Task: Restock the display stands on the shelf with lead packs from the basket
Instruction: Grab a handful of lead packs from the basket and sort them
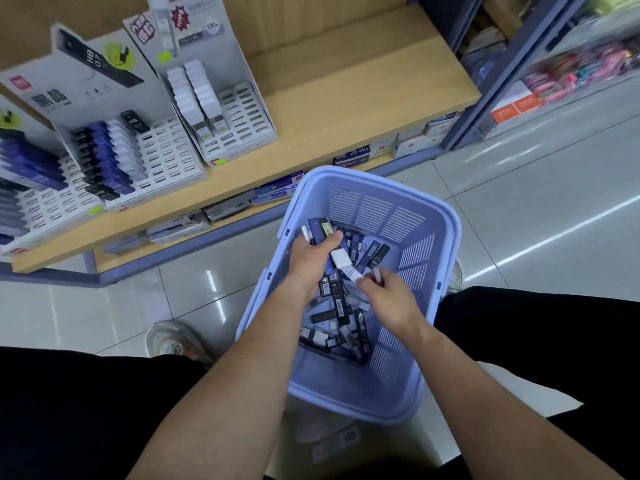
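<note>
Gathering stock, I clamp my left hand (pixel 311 259) round a fan of lead packs (pixel 323 228) so they travel together; my right hand (pixel 393 301) pinches a white pack (pixel 348 271) over the basket (pixel 450 230), well apart from the half-empty display stands (pixel 173 161) on the shelf (pixel 346 98).

Premises: stationery shop, retail aisle. Evidence: wooden shelf (pixel 346 98) carrying cardboard display stands (pixel 86 81) slotted with lead packs (pixel 107 157); boxed stock (pixel 412 142) on the tier beneath; neighbouring rack (pixel 514 71) of colourful packaged goods; glossy tiled floor (pixel 519 188); lilac plastic basket (pixel 452 237) of loose packs
</note>
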